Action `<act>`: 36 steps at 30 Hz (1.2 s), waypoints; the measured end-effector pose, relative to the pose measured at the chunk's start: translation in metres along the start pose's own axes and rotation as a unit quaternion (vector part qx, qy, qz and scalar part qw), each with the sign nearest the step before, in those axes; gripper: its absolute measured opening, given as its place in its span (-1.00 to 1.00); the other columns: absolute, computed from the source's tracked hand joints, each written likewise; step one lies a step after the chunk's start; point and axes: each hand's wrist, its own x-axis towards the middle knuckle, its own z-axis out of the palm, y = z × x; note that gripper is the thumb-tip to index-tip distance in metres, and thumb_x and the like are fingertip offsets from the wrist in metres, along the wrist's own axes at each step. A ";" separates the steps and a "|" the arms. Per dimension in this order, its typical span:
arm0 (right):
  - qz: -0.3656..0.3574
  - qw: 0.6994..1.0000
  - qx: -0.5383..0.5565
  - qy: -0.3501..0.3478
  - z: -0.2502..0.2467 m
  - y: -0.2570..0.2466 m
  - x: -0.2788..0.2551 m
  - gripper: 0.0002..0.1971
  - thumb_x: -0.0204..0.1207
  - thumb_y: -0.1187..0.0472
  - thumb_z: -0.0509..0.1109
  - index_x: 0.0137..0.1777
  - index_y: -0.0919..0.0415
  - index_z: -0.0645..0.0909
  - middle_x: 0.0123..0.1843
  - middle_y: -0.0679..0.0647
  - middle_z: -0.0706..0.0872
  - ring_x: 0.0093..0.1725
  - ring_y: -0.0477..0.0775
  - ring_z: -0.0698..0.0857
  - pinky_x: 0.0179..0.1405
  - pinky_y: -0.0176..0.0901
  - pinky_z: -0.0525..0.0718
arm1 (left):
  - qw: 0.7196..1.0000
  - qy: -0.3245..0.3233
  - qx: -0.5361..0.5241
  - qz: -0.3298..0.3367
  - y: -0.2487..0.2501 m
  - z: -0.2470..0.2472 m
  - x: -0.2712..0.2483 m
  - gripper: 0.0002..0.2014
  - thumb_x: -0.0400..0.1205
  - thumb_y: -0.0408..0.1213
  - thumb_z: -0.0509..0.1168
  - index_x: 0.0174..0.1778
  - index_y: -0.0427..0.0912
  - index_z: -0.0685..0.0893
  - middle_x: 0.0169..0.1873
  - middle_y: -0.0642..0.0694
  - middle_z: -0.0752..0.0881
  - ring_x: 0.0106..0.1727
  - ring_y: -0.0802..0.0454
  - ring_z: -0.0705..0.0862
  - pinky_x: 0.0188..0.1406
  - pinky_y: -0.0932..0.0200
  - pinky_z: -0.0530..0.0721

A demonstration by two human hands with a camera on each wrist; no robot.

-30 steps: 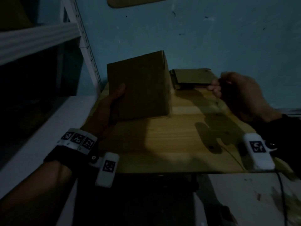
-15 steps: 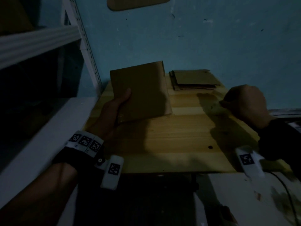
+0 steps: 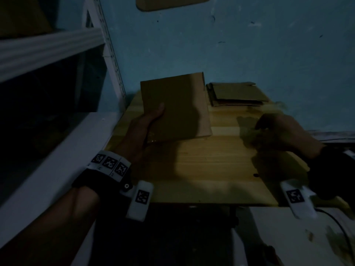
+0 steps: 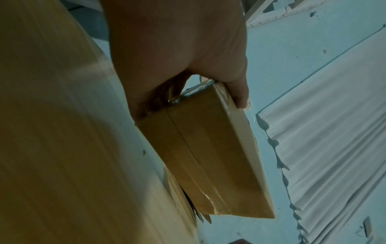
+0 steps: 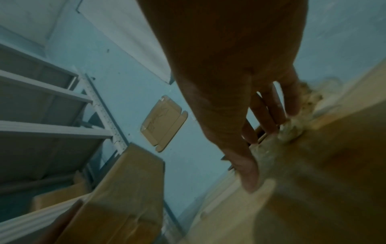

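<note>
A brown cardboard box point(image 3: 174, 108) with a taped seam point(image 4: 208, 156) is held tilted over the far left of the wooden table point(image 3: 201, 169). My left hand point(image 3: 148, 123) grips its near left corner, thumb on the top face and fingers underneath. My right hand point(image 3: 278, 131) hovers over the table's right side, blurred by motion, fingers curled down. In the right wrist view its fingertips point(image 5: 271, 115) hold a pale crumpled wad point(image 5: 296, 130) against the table. What the wad is cannot be made out.
A stack of flattened cardboard point(image 3: 236, 94) lies at the table's back against the blue wall. A white metal shelf rack point(image 3: 113, 70) stands at the left, with a white ledge point(image 3: 57, 166) below it. The room is dim.
The box has tipped from standing upright to a lower, flatter tilt. My right hand has drawn back from the flattened cardboard stack toward me and down to the table's right side.
</note>
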 end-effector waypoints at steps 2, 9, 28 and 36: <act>0.002 1.000 -0.010 0.008 0.002 -0.011 -0.007 -0.44 0.30 -0.08 0.69 0.23 0.18 0.68 0.29 0.23 0.68 0.25 0.27 0.64 0.12 0.08 0.61 | 1.000 -0.004 0.008 -0.002 -0.001 0.000 0.001 -0.56 0.56 0.03 0.41 0.32 -0.06 0.68 0.18 -0.17 0.82 0.22 -0.20 0.79 0.21 -0.16 0.75; -0.115 0.966 0.229 0.043 0.002 -0.049 -0.035 -0.69 0.44 -0.18 0.54 -0.05 0.04 0.70 -0.01 -0.11 0.79 0.07 -0.10 0.73 0.02 -0.09 0.67 | 0.999 -0.015 -0.028 0.025 -0.007 0.003 0.004 -0.56 0.56 -0.10 0.44 0.34 -0.18 0.68 0.21 -0.22 0.81 0.24 -0.20 0.78 0.21 -0.17 0.75; -0.196 0.926 0.322 -0.028 0.026 -0.065 -0.047 -0.88 0.46 0.18 0.61 -0.25 0.16 0.77 -0.26 0.06 0.84 -0.18 0.16 0.81 -0.09 0.18 0.75 | 0.995 -0.015 -0.009 0.096 -0.011 0.008 0.002 -0.35 0.47 -0.20 0.56 0.49 -0.24 0.58 0.25 -0.23 0.78 0.18 -0.18 0.81 -0.03 -0.03 0.81; -0.223 0.906 0.360 -0.005 0.022 -0.064 -0.050 -0.92 0.47 0.34 0.58 -0.24 0.29 0.77 -0.28 -0.01 0.86 -0.25 -0.13 0.82 -0.22 -0.46 0.66 | 0.994 -0.036 -0.032 0.096 -0.007 0.012 -0.005 -0.39 0.43 -0.24 0.43 0.45 -0.21 0.59 0.12 -0.12 0.82 0.01 -0.02 0.85 -0.19 0.14 0.80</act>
